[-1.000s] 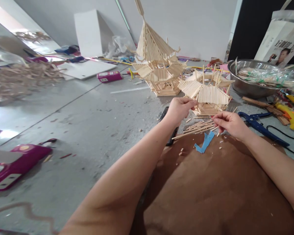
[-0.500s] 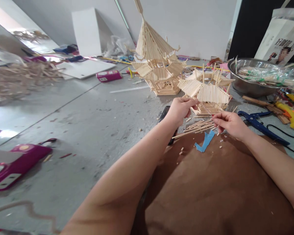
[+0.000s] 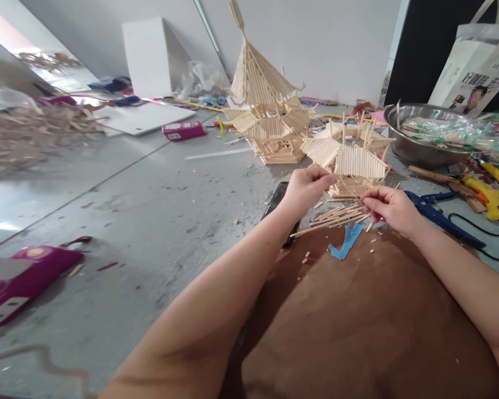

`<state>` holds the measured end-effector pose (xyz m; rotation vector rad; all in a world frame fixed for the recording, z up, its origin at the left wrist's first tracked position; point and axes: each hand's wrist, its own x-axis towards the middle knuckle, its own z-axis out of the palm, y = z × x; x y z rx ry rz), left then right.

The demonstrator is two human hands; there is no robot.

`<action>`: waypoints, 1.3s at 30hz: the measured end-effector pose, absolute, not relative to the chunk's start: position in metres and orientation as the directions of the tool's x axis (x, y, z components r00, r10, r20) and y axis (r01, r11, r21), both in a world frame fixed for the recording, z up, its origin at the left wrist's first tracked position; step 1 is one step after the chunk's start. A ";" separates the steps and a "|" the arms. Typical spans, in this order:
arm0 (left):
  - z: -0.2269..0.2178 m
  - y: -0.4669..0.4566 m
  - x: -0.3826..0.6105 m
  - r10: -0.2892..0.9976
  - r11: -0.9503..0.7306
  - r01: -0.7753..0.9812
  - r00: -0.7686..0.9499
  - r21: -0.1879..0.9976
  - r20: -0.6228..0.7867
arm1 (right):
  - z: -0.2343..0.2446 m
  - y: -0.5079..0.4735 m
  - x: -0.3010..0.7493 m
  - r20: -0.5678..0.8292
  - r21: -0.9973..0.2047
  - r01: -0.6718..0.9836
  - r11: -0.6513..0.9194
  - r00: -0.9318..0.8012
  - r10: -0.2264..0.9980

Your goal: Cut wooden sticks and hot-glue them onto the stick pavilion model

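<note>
My left hand [image 3: 308, 191] is closed in a pinch on one end of a thin, see-through strip [image 3: 349, 189]. The other end runs to my right hand [image 3: 390, 209], whose thumb and fingers also pinch together; something small and red shows at those fingertips. Just behind the hands stands a small pavilion model [image 3: 360, 160] of pale wooden sticks, with upright posts on top. Below them lies a loose bundle of thin wooden sticks [image 3: 335, 216]. A piece of blue tape [image 3: 346, 244] rests on the brown cloth [image 3: 370, 321] in front of me.
A taller stick pagoda [image 3: 270, 119] stands behind. To the right are a metal bowl [image 3: 419, 155] of wrapped sticks, a blue cutter [image 3: 441, 219] and a yellow glue gun [image 3: 488, 197]. A phone [image 3: 276, 199] lies by my left wrist; a purple power strip [image 3: 33, 277] sits at left.
Both hands keep the strip between them, nearly in place. The view has shifted slightly; the models and other things stay where they stood.
</note>
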<state>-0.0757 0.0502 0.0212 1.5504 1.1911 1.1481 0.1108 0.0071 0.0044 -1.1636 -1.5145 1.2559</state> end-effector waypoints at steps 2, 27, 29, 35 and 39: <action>0.023 0.044 -0.073 0.951 -0.263 0.216 0.224 0.940 0.215 | 0.007 0.007 0.110 0.065 -0.990 0.110 0.089 -0.204 0.977; 0.004 0.007 -0.034 0.760 -0.537 0.353 0.595 0.766 0.259 | 0.022 -0.034 0.209 -0.039 0.213 0.966 -0.146 0.158 0.987; 0.002 0.008 -0.033 0.764 -0.539 0.363 0.590 0.760 0.261 | 0.016 -0.029 0.218 -0.136 0.262 0.956 -0.130 0.170 0.976; -0.001 0.006 -0.034 0.772 -0.566 0.382 0.557 0.731 0.306 | 0.013 -0.020 0.223 -0.082 0.190 0.969 -0.160 0.178 0.981; 0.000 0.008 -0.034 0.741 -0.619 0.347 0.555 0.704 0.379 | 0.031 -0.027 0.222 0.127 -0.084 0.975 -0.205 0.215 0.968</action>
